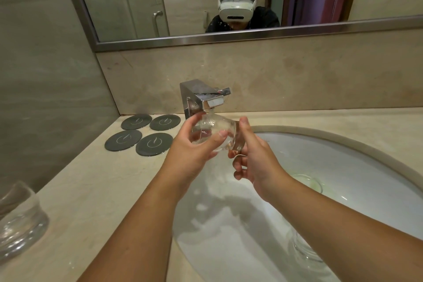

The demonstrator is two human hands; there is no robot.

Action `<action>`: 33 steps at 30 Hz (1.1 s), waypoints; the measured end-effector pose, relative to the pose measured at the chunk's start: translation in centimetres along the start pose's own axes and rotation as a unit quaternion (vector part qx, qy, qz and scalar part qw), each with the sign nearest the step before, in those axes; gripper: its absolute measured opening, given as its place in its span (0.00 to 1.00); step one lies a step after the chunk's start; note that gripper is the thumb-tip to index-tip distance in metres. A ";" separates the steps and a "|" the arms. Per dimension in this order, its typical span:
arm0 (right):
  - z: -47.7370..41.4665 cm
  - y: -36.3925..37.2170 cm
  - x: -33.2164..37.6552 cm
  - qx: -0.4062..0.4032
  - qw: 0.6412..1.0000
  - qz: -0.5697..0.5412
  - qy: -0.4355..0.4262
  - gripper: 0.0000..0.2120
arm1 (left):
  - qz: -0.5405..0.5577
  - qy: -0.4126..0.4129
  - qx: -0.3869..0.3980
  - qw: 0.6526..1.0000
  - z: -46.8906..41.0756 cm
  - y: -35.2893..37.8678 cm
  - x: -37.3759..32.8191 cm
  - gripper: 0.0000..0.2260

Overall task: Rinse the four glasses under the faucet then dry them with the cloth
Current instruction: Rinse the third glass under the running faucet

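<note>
I'm watching a spare glass (pixel 20 220) sitting on the counter (pixel 91 190) at far left. My left hand (pixel 192 144) is wrapping its fingers round the tilted glass (pixel 212 130) under the running faucet (pixel 203 96), above the sink (pixel 343 144). My right hand (pixel 254 155) is pinching the base.

Clear wet glass (pixel 212 131) held in the left hand (pixel 194 144) and right hand (pixel 254 155), shiny metal faucet (pixel 203 96) just behind them, glossy white sink (pixel 343 155) below, smooth pale stone counter (pixel 91 190) and matt dark grey coasters (pixel 139 135) to their left
</note>
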State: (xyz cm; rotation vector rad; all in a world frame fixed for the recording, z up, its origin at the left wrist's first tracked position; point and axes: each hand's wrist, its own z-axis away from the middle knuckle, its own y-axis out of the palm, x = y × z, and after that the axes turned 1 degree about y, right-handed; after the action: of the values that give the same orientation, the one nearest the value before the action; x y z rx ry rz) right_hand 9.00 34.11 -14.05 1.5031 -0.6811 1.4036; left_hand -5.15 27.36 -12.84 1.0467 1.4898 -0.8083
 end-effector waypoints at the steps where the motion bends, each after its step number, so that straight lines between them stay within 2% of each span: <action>1: 0.0 0.0 0.0 0.012 1.000 -0.005 0.003 0.29 | 0.001 0.005 -0.011 1.000 0.0 0.0 -0.1 0.27; 4: 0.1 0.0 0.0 0.048 0.999 -0.008 0.002 0.19 | 0.010 0.002 -0.044 0.999 -0.1 -0.1 -0.1 0.30; 7: 0.0 0.0 -0.1 0.047 0.999 0.000 -0.007 0.13 | 0.016 -0.019 -0.036 0.999 -0.2 -0.1 -0.1 0.35; 12: 0.0 -0.2 0.1 0.015 1.000 -0.013 -0.008 0.21 | -0.002 -0.020 0.023 1.000 -0.1 -0.2 0.2 0.41; 19: 0.0 -0.1 0.1 -0.004 1.000 0.023 0.010 0.28 | -0.009 0.003 -0.015 1.000 -0.2 -0.3 0.3 0.32; 25: 0.1 -0.2 0.0 0.026 0.999 0.027 -0.006 0.21 | 0.013 -0.014 -0.016 1.000 -0.5 -0.3 0.6 0.36; 30: 0.0 -0.1 0.0 -0.012 1.000 0.015 0.002 0.26 | 0.016 -0.031 0.020 0.999 -0.5 -0.3 0.8 0.43; 33: 0.0 -0.3 0.0 -0.025 0.999 0.030 0.011 0.29 | 0.005 -0.019 0.032 0.999 -0.3 -0.3 0.7 0.39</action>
State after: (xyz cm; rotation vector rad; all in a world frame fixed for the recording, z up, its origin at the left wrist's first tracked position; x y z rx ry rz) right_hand 9.23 34.21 -14.10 1.4359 -0.7481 1.4371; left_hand -5.54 27.67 -13.51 1.0807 1.4335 -0.8693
